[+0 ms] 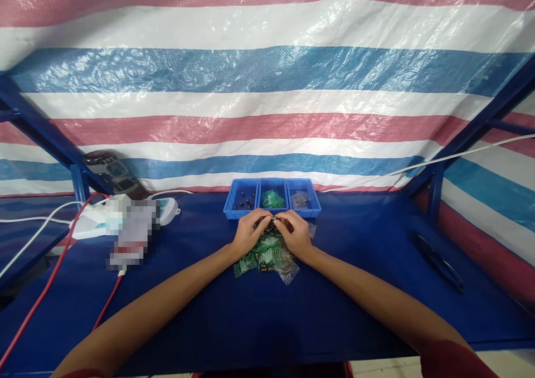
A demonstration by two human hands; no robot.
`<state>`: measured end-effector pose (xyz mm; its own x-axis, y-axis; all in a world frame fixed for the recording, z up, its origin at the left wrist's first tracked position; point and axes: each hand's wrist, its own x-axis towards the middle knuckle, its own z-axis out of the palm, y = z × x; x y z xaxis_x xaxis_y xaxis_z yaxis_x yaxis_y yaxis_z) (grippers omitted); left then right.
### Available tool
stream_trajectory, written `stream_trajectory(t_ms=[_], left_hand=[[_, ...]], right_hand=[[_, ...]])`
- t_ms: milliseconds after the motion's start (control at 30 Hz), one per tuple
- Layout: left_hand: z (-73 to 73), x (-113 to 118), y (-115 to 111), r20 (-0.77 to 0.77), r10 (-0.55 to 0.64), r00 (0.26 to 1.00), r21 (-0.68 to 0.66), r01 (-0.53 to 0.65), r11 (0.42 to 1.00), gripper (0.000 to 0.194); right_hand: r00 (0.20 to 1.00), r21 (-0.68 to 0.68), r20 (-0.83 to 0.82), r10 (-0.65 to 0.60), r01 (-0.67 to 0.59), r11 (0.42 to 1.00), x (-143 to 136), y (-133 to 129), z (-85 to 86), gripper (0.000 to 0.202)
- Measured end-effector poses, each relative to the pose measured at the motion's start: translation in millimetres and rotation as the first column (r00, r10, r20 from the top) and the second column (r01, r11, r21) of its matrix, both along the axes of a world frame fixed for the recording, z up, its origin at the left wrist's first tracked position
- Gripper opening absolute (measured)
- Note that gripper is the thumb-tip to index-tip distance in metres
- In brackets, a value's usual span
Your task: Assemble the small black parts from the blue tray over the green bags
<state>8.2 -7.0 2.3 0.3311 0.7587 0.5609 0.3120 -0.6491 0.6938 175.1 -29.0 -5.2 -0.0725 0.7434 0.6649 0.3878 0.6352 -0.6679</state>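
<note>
Green packets [268,248] lie heaped on the counter [267,311] between my left hand [251,234] and right hand [296,236], spilling toward me. Both hands curl narrow, nearly meeting over small dark parts [271,227] that my fingers partly hide; whether I grip one, I cannot tell. Their long axis is indistinct; pale strips [272,255] inside the middle packet run roughly toward me.

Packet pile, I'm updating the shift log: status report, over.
Left hand and right hand close together at packet pile; grip unclear. Pile mixed: green packets, clear packets, dark pieces. Blue tray just beyond the hands.
</note>
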Motion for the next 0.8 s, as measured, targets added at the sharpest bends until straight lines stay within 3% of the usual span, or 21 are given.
stream_trajectory(t_ms=[800], left_hand=[[1.5, 1.3, 0.4, -0.034, 0.003, 0.999, 0.045, -0.001, 0.999, 0.019]], right_hand=[[1.000, 0.004, -0.006, -0.002, 0.002, 1.000, -0.3, 0.9, 0.3, 0.019]])
